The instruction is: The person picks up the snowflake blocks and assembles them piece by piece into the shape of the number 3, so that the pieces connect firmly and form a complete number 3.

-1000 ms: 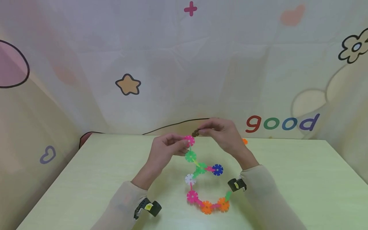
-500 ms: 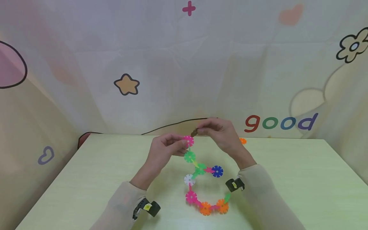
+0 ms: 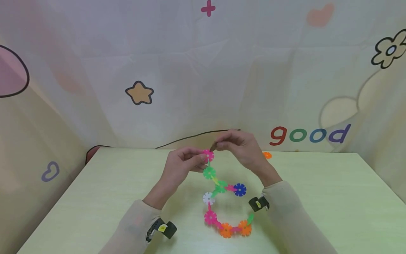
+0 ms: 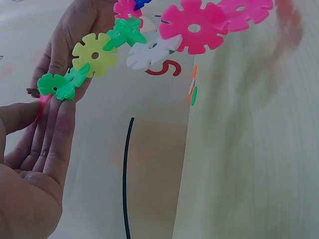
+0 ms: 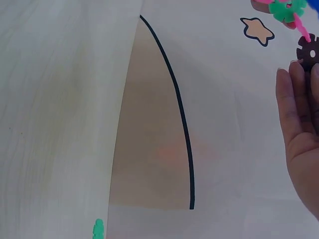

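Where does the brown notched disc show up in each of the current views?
Head: brown disc just right of centre, below mid-height, pinched by the right hand.
Left wrist: brown disc near the left edge, only a small dark sliver.
Right wrist: brown disc at upper right, cut off by the picture's edge.
Shared landmark: the pink disc beside it.

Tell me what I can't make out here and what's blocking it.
Brown disc, right wrist view: cut by the right edge and partly covered by the right hand.
Held pink disc, head view: left hand covers its left side; whether it joins the brown disc is too small to tell.
Orange piece, head view: right wrist hides part of it.
Blue disc, left wrist view: cut off by the top edge.
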### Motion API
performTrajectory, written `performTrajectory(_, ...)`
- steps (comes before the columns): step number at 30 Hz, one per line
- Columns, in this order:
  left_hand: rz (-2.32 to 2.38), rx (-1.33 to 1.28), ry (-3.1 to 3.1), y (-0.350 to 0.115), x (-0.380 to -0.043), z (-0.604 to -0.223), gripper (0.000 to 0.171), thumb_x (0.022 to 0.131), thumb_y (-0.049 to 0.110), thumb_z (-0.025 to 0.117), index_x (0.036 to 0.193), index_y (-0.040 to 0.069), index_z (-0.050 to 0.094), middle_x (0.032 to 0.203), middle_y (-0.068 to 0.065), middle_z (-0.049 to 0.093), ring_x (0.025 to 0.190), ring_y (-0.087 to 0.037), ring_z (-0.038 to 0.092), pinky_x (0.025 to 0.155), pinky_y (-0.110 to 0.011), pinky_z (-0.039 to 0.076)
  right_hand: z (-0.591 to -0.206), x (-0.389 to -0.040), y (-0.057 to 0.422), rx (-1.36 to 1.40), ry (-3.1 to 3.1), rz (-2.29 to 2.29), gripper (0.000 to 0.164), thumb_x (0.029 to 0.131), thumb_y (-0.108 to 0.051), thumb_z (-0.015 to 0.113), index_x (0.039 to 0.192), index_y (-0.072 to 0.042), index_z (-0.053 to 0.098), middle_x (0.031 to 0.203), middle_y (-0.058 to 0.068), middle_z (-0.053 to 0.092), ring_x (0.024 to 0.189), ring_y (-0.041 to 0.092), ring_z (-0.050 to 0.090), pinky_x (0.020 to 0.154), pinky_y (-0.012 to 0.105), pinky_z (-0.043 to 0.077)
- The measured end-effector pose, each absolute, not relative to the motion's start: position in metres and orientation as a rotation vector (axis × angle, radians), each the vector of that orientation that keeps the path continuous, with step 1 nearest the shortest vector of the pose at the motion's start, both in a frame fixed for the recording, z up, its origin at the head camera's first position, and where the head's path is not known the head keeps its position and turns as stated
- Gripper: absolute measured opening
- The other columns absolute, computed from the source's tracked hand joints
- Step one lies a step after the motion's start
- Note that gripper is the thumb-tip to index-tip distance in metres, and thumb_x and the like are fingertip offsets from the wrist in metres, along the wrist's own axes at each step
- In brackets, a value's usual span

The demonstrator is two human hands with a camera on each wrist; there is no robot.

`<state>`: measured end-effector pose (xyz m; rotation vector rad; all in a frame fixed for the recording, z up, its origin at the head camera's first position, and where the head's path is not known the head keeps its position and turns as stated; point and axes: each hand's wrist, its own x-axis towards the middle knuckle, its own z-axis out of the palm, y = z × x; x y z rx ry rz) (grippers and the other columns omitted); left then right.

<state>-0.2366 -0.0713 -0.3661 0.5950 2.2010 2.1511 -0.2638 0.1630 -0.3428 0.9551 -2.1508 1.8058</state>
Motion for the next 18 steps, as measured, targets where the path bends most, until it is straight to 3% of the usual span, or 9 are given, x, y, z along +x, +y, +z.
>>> performTrajectory(18,2.121,0.554,2.191,-0.0704,-0.2360,-0.3640,0.013,0.100,0.002,0.072,0.110,-0.008,0.072,0.091,-0.012,0.076,0.077,-0.017,0.077,0.079,-0.035,0.065,-0.3466,-0.2620,0.1571,0.911,-2.212,1.708,0.013,0.093,0.011,0.075,0.102,0.003,0.077,0.097,0.010,0.078,0.092,0.021,0.077,0.090,0.035,0.062)
